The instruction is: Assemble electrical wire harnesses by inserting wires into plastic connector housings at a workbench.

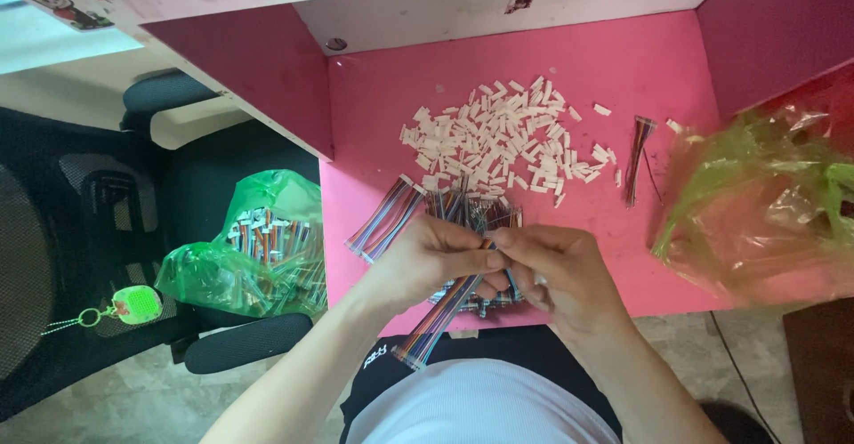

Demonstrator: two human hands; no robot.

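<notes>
Head camera looks steeply down, close over pink desk (623, 61).

Home piecework desk (534, 61), connector pile (507, 141)

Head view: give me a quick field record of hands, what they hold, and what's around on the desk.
left hand: closed on the multicoloured wire bundle, pinching it near its upper end
right hand: meets the left at the bundle, fingers on the wires
desk: pink surface
white connector housings: loose pile beyond the hands
other wire bundles: lying left of the hands; a thin one right of the pile
green bags: one with wires on the chair, one on the desk's right
</notes>
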